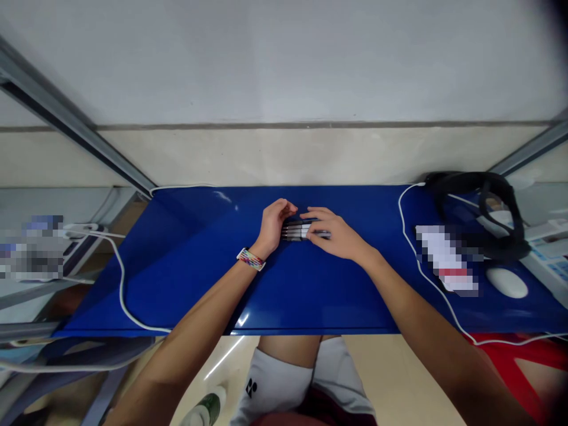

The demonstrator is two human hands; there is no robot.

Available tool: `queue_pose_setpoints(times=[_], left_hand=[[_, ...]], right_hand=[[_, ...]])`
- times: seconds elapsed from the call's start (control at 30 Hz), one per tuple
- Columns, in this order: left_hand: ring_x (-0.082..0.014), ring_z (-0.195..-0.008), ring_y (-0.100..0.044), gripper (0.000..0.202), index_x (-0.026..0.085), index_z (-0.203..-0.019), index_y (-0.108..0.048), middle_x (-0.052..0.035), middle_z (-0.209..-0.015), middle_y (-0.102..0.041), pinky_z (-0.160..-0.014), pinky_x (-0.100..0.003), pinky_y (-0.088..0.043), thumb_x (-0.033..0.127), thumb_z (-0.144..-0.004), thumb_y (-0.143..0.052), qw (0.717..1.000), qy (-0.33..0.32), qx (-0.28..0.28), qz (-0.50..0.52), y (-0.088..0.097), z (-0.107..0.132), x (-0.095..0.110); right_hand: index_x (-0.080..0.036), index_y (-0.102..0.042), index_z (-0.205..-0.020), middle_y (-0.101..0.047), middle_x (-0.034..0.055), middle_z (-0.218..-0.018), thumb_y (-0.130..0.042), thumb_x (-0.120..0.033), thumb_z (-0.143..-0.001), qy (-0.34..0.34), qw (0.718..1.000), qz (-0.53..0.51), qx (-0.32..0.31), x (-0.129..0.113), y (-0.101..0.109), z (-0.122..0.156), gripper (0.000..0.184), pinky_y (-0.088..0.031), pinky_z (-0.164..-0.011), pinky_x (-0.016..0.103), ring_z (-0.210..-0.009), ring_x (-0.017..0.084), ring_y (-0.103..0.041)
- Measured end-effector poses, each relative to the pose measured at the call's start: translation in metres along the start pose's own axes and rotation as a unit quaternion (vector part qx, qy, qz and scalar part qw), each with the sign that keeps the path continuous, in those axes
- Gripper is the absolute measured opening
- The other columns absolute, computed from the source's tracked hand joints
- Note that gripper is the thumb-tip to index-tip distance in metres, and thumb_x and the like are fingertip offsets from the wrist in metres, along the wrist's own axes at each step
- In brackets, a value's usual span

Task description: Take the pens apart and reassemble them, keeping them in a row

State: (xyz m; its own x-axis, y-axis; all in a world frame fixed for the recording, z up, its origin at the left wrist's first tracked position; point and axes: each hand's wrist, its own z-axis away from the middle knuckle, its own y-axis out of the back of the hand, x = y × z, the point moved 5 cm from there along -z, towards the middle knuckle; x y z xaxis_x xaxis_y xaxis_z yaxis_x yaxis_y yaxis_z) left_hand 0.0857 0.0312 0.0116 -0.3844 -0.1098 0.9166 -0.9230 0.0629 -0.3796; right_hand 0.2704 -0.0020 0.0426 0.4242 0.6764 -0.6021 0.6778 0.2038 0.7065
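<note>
A small row of dark pens with white bands (298, 230) lies side by side on the glossy blue tabletop (199, 266). My left hand (274, 226) curls against the pens' left ends, fingers bent over them. My right hand (333, 233) lies flat across their right ends, fingers stretched out and pressing down. A colourful woven bracelet (251, 258) sits on my left wrist. How the pens end under my hands is hidden.
A white cable (122, 284) loops over the table's left edge; another white cable (410, 248) runs down the right. A black strap or headset (483, 207), a white mouse (506, 282) and a blurred-out item lie at right. A bottle (208, 408) stands on the floor below.
</note>
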Motion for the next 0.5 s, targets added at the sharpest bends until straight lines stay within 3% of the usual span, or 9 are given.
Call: queue_pose_setpoints(times=[0.2, 0.3, 0.4, 0.5], left_hand=[[-0.0175, -0.089, -0.068, 0.03, 0.018, -0.076, -0.068, -0.0053, -0.087, -0.068, -0.093, -0.033, -0.055, 0.039, -0.098, -0.063, 1.0, 0.009, 0.011, -0.011, 0.0005, 0.0001, 0.0014], [-0.0172, -0.087, -0.068, 0.03, 0.018, -0.077, -0.068, -0.0056, -0.087, -0.069, -0.093, -0.033, -0.056, 0.038, -0.098, -0.062, 1.0, 0.013, 0.013, -0.013, 0.0009, -0.0001, 0.0008], [-0.0172, -0.088, -0.068, 0.03, 0.018, -0.077, -0.068, -0.0056, -0.087, -0.069, -0.092, -0.032, -0.055, 0.039, -0.098, -0.063, 1.0, 0.005, 0.008, -0.019, 0.001, -0.0002, 0.0004], [-0.0172, -0.088, -0.067, 0.03, 0.018, -0.077, -0.069, -0.0056, -0.087, -0.07, -0.091, -0.032, -0.055, 0.04, -0.097, -0.064, 1.0, -0.005, 0.002, -0.029, 0.001, -0.0004, -0.0006]], right_hand=[[-0.027, -0.08, -0.088, -0.074, 0.0053, -0.141, -0.073, -0.022, -0.098, 0.042, 0.999, 0.022, -0.018, -0.0109, -0.0046, -0.0005, 0.013, -0.047, -0.124, 0.06, -0.151, 0.033, -0.053], [-0.029, -0.08, -0.098, -0.072, 0.0053, -0.145, -0.08, -0.028, -0.094, 0.033, 0.998, 0.039, -0.019, -0.0091, -0.0039, -0.0002, 0.004, -0.044, -0.126, 0.063, -0.154, 0.034, -0.05], [-0.028, -0.08, -0.102, -0.068, 0.007, -0.15, -0.088, -0.031, -0.088, 0.031, 0.997, 0.065, -0.03, -0.0071, -0.0052, 0.0014, 0.016, -0.043, -0.127, 0.063, -0.155, 0.036, -0.047], [-0.026, -0.079, -0.094, -0.065, 0.0083, -0.152, -0.09, -0.03, -0.085, 0.036, 0.996, 0.071, -0.041, -0.0063, -0.0082, 0.003, 0.014, -0.043, -0.126, 0.062, -0.156, 0.037, -0.045]])
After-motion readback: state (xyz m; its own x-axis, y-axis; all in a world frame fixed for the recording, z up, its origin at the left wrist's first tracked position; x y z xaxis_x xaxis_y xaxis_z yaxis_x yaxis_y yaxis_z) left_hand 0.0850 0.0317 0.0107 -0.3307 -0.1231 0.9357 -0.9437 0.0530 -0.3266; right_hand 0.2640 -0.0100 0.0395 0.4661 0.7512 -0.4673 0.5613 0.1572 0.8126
